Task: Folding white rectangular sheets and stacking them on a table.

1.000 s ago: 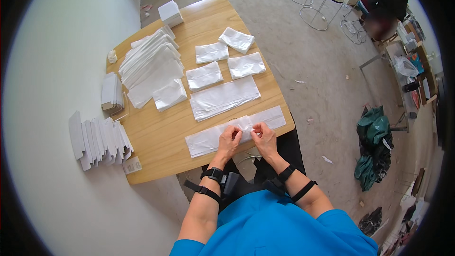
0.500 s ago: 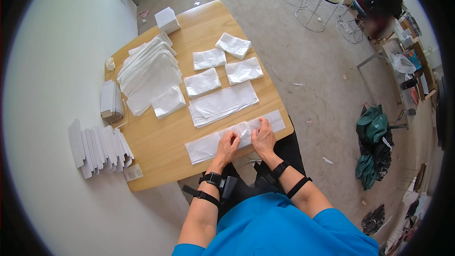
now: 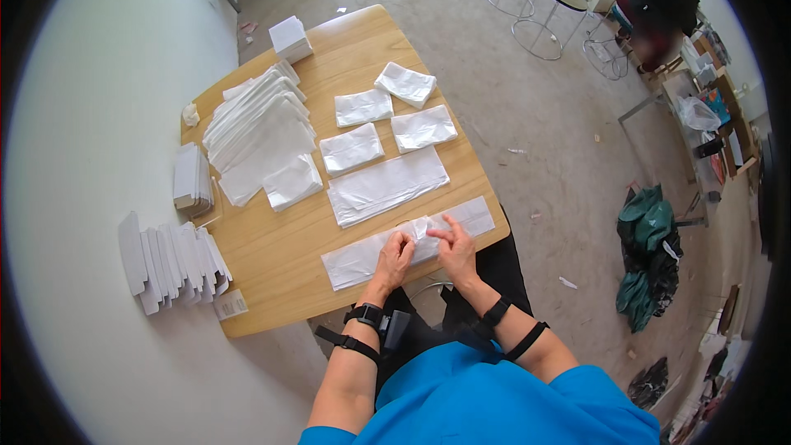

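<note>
A long, folded white sheet [image 3: 353,264] lies along the near edge of the wooden table. My left hand [image 3: 396,257] is closed, its fingertips pinching the crinkled middle of this sheet. Just to the right, my right hand [image 3: 456,250] hovers over the sheet with fingers apart and holds nothing. Beyond them rests a wide folded white sheet [image 3: 389,185]. Farther back are several small folded white packets, one of them a near-left packet [image 3: 352,148]. Whether the white material is paper or thin plastic, I cannot tell.
Fanned white sheets [image 3: 259,136] cover the table's left part. White card stacks [image 3: 192,179] and flat white cartons [image 3: 177,264] line the wall side. A white block-like stack [image 3: 290,37] stands at the far corner. Dark green bags [image 3: 643,255] lie on the floor; another person [image 3: 657,12] bends at far right.
My right hand has come off the sheet, its fingers spreading apart. My left hand stays pinched at the middle of the sheet.
</note>
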A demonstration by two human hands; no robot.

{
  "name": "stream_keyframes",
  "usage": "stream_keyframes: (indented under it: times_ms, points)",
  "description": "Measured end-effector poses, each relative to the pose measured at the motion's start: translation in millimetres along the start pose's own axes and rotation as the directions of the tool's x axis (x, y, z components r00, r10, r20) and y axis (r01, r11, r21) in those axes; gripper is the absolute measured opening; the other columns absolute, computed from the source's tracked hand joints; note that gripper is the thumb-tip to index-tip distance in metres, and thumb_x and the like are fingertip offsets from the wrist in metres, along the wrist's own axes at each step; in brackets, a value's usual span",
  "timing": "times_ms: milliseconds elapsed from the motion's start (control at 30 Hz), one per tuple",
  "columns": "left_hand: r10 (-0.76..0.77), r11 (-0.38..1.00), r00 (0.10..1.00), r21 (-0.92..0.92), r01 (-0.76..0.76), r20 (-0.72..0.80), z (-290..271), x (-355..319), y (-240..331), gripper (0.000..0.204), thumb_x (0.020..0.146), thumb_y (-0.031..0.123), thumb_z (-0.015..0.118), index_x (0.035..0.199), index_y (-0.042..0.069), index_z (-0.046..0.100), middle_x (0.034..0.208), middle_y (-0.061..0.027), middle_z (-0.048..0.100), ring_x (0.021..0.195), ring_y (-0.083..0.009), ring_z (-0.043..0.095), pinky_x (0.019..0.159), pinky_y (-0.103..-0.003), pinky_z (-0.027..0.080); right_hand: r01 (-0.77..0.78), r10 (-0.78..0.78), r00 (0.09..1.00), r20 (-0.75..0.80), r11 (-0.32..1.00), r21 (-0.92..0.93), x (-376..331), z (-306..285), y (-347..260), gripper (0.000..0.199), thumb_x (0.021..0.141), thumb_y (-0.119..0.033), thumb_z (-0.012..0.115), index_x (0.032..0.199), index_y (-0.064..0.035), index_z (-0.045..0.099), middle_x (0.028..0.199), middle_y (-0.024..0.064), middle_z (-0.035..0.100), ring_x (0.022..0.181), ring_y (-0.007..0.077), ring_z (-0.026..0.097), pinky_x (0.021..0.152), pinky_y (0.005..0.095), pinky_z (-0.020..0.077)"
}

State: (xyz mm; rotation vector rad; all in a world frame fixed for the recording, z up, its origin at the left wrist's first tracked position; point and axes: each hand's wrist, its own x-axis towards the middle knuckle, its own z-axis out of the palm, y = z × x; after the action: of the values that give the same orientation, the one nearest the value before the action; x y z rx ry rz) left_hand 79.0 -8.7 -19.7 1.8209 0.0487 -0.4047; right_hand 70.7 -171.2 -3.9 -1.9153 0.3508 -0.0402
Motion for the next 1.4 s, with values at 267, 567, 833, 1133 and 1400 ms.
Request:
stream_keyframes:
  times_ms: [267,567,833,1133,1400]
  points:
    - [0.003,1.000,1.000,0.003,-0.003,0.001,-0.8,-1.6,-4.2,0.018,0.094,0.020,0.052,0.091,0.002,0.054,0.076,-0.0015,0.052,0.072,-0.0105,0.048,0.067,-0.026,0.043,-0.084,0.086,0.996,-0.007,0.979,0.185,2.4,0.0,-13.3,0.056,0.083,0.006,0.041,0.138,0.0036,0.030,0.104,0.0181,0.066,0.069,0.0154,0.065,0.064,0.0263,0.0534]
    - [-0.091,0.809,0.946,-0.577,-0.112,-0.310,-28.2,-36.5,-3.9,0.014,0.095,0.015,0.052,0.089,0.004,0.058,0.082,-0.0024,0.057,0.073,-0.0120,0.055,0.070,-0.027,0.047,-0.217,0.206,0.958,0.199,0.975,0.037,6.1,14.9,-4.0,0.059,0.082,0.008,0.039,0.139,0.0031,0.028,0.099,0.0194,0.066,0.080,0.0201,0.068,0.072,0.0287,0.0561]
    - [-0.528,0.637,0.517,-0.717,-0.284,-0.674,-130.3,-132.3,-81.1,0.012,0.094,0.015,0.053,0.100,0.005,0.055,0.091,-0.0028,0.058,0.085,-0.0147,0.056,0.074,-0.030,0.047,-0.225,0.205,0.968,0.145,0.964,0.138,6.6,10.1,-8.0,0.052,0.083,0.002,0.047,0.134,0.0033,0.036,0.090,0.0165,0.067,0.076,0.0217,0.069,0.068,0.0310,0.0553]
    - [0.178,0.951,0.948,0.294,-0.097,-0.263,-5.2,-58.9,64.7,0.020,0.083,0.010,0.061,0.102,0.007,0.059,0.092,-0.0124,0.054,0.083,-0.0277,0.059,0.073,-0.037,0.048,-0.154,0.017,0.946,-0.324,0.903,-0.402,45.9,-53.6,25.5,0.029,0.076,-0.016,0.068,0.100,-0.0028,0.059,0.079,0.0116,0.064,0.078,0.0295,0.064,0.071,0.0420,0.0496]
    - [0.250,0.848,0.965,0.498,-0.178,-0.080,25.2,-7.3,19.1,0.037,0.080,0.009,0.067,0.115,0.011,0.055,0.099,-0.0103,0.053,0.090,-0.0280,0.058,0.078,-0.038,0.049,-0.133,0.066,0.983,-0.169,0.894,-0.428,54.7,-60.1,32.1,0.017,0.071,-0.018,0.072,0.077,-0.0039,0.063,0.078,0.0122,0.063,0.076,0.0292,0.063,0.070,0.0405,0.0496]
